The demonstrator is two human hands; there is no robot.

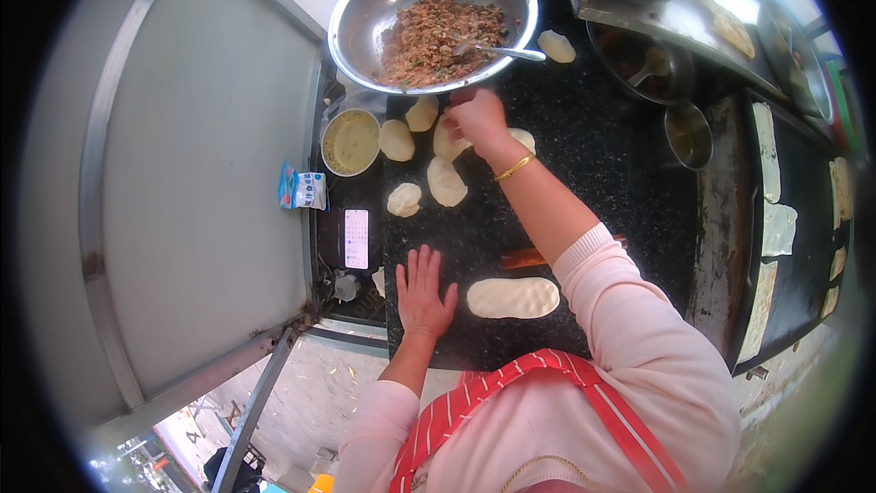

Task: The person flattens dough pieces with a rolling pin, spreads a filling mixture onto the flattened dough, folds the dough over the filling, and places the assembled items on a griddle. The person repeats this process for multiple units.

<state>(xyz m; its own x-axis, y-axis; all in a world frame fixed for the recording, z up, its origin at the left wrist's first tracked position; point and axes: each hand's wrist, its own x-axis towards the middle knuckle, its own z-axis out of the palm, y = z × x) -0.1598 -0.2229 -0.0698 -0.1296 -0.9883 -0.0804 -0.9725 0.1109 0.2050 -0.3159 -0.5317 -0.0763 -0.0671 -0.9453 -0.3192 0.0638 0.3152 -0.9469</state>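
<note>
My left hand [421, 298] lies flat on the black granite worktop [561, 192], fingers spread and nothing in it. To its right rests a flattened oval of dough [513, 298]. My right hand [477, 122] reaches forward to just below the rim of a large steel bowl [349, 34]. Its fingers are curled above a dough piece [448, 140] and partly hidden, so a grip on it cannot be made out. Several more dough pieces surround that hand, among them a curved one [447, 183] and a small round one [404, 200]. Minced filling [438, 31] and a metal spoon [510, 52] occupy the bowl.
Under my right forearm lies a wooden rolling pin [523, 259]. Left of the dough stand a tub of yellowish paste [351, 142], a printed packet [301, 188] and a lit phone [356, 239]. A griddle [807, 267] with flatbreads borders the right side, near a metal cup [688, 135].
</note>
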